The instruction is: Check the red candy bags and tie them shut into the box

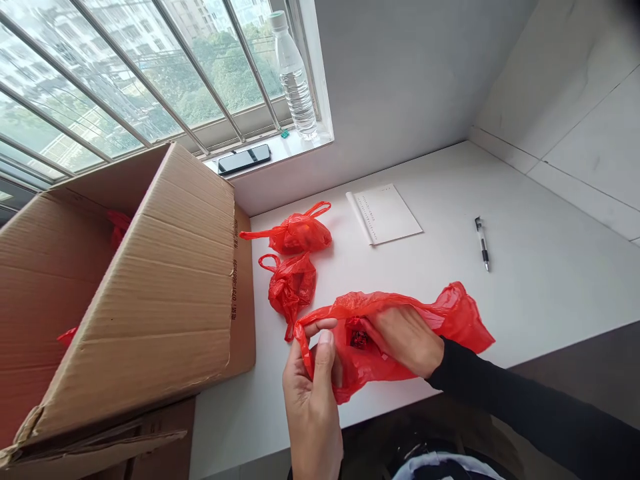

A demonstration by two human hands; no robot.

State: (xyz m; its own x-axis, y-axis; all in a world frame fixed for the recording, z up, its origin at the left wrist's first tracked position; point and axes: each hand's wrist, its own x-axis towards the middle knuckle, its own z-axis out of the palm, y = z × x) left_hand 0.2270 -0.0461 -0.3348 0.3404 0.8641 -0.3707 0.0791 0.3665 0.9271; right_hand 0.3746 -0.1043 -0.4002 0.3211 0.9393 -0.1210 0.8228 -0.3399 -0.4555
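A red plastic bag [385, 371] hangs between my two hands over the table's near edge. My left hand [314, 407] is closed on the bag's left end, with a handle loop hooked around the fingers. Into the bag's mouth reaches my right hand [407, 340], palm side down, its fingertips hidden by the red film. Beside those hidden fingers, a small dark patterned thing [359, 339] shows inside; its kind is unclear. Two filled red bags lie beyond my left hand: one nearer bag [294, 283] and one farther bag [303, 233].
At the left stands a large open cardboard box [170, 267] with red plastic inside. A paper pad [387, 217] and a pen [482, 245] lie on the white table [540, 273]. The windowsill carries a phone [244, 160] and a water bottle [296, 87].
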